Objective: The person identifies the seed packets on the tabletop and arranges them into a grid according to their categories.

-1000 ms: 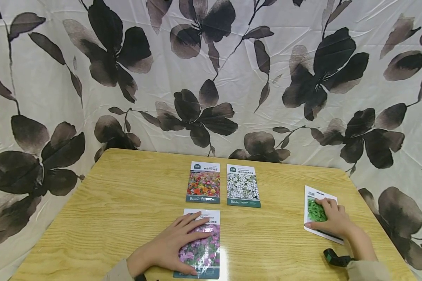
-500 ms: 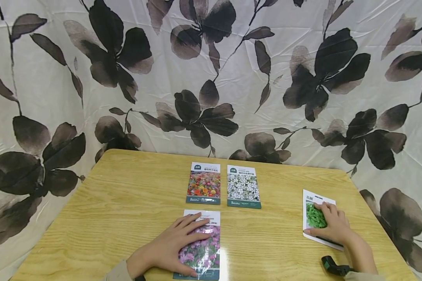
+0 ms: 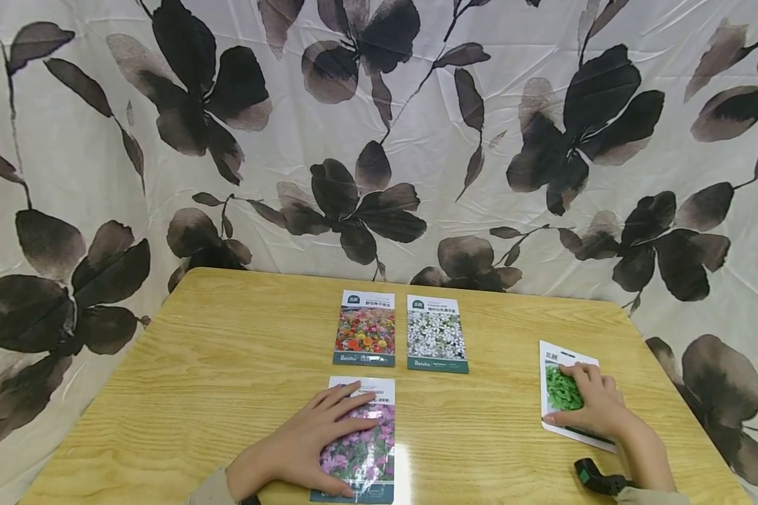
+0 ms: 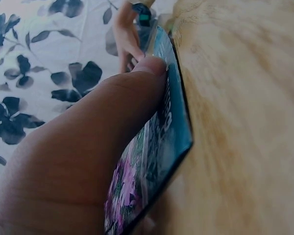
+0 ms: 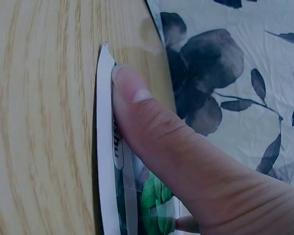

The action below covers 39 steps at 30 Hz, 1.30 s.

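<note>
My left hand (image 3: 316, 442) lies spread over a seed packet with pink-purple flowers (image 3: 382, 449), its fingers and thumb resting on the printed face. In the left wrist view the thumb (image 4: 137, 93) rests near the packet's teal bottom band (image 4: 174, 127). At the right, my right hand (image 3: 596, 410) rests on a white-bordered packet with green leaves (image 3: 562, 389), thumb at its lower left. In the right wrist view that thumb (image 5: 142, 112) presses on the face beside the white edge (image 5: 105, 147). The palms hide part of both packets.
Two more seed packets lie side by side at the back: one with mixed bright flowers (image 3: 364, 330), one with white flowers (image 3: 436, 335). The wooden table (image 3: 240, 351) ends at a floral cloth (image 3: 455, 161). A small black device (image 3: 596, 478) is by the right wrist.
My right hand and the green-leaf packet under it have slid slightly left and toward me, the packet turning a little. The left hand and the other packets stay put.
</note>
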{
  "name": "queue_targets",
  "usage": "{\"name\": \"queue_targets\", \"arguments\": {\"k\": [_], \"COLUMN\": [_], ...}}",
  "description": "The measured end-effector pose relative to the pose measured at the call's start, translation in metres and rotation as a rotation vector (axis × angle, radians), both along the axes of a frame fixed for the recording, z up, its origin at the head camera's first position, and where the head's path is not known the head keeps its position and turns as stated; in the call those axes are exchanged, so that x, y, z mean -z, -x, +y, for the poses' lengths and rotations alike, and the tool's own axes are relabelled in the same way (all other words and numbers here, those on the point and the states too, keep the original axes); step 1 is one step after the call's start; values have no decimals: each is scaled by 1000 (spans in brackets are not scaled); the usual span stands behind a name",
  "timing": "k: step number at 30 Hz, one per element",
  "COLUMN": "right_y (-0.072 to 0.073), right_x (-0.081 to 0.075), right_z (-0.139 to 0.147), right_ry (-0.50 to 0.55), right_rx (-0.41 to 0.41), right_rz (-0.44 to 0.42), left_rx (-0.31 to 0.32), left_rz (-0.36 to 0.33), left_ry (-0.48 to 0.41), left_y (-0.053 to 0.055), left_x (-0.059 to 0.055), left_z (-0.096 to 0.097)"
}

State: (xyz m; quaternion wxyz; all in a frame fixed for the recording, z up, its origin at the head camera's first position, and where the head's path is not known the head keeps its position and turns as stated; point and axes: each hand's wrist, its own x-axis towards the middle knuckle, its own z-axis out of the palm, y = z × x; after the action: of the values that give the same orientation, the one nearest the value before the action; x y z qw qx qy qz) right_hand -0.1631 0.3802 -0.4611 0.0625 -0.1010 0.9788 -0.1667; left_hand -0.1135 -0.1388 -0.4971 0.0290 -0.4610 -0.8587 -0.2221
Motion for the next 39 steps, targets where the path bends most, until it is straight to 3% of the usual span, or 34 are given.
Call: {"name": "queue_targets", "arguments": {"k": [9,17,30,39], "right_y": [-2,-3,-7,-18], "right_x": [-7,-12,-14,-12], "right_z": [-9,-18,-29,-37], "right_ry": [3,-30,-23,15], "right_rx": [-16,-34,-47,-61], "right_rz": [-40,-76,-95,-120], "left_rx": [6,9,2,0], "left_rz": [4,82,72,57], "left_ry": [-13,-17,-7,-9], "left_y": [1,2,1,1], "left_x": [1,4,3,4], "left_z": [0,0,0,0]}}
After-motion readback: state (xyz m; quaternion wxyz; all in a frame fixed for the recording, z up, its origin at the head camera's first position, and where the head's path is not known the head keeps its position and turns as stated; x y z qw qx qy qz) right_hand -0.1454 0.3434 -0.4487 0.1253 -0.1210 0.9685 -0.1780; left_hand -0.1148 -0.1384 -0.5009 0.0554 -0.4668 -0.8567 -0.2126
